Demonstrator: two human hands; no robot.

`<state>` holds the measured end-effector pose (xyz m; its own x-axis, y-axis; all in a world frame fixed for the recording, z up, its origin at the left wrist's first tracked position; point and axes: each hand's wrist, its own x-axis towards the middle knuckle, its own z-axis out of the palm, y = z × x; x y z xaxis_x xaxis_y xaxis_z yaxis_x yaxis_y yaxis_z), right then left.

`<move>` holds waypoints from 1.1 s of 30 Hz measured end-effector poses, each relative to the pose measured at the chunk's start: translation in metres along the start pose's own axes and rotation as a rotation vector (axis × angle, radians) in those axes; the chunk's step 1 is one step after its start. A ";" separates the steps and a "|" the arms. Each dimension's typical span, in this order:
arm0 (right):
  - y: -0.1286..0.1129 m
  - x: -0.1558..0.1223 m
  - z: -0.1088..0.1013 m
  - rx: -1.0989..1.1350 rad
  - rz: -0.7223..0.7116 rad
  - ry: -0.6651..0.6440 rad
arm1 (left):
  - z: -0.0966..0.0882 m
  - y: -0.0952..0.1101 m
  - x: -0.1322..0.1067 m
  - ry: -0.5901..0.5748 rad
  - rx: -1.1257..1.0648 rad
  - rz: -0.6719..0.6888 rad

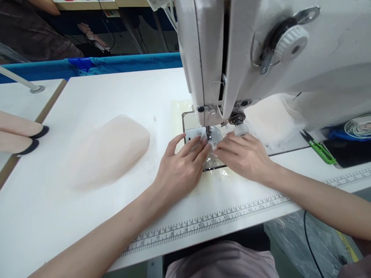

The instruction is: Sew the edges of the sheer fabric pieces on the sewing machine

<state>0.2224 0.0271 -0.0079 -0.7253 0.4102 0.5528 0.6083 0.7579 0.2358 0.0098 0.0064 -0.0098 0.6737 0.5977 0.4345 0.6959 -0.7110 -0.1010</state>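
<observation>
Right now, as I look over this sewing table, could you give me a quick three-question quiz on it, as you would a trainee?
1. True or false: the green snips lie to the right of the right hand.
2. Where do the fingers of the left hand and the right hand meet? A: on the snips. B: on a small pale piece at the needle of the sewing machine. C: off the near edge.
3. What lies on the table to the left of the left hand?
Key: 1 true; 2 B; 3 a pile of pale fabric.
</observation>
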 end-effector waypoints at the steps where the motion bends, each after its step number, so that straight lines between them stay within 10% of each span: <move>1: 0.000 0.000 -0.001 0.000 -0.013 0.009 | -0.001 0.000 0.000 0.000 0.000 0.006; 33: 0.004 0.001 0.006 0.014 0.050 -0.014 | 0.003 -0.006 0.004 0.009 -0.014 -0.056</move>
<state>0.2218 0.0336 -0.0114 -0.6986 0.4548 0.5525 0.6395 0.7432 0.1969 0.0091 0.0147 -0.0098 0.6317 0.6335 0.4467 0.7288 -0.6818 -0.0638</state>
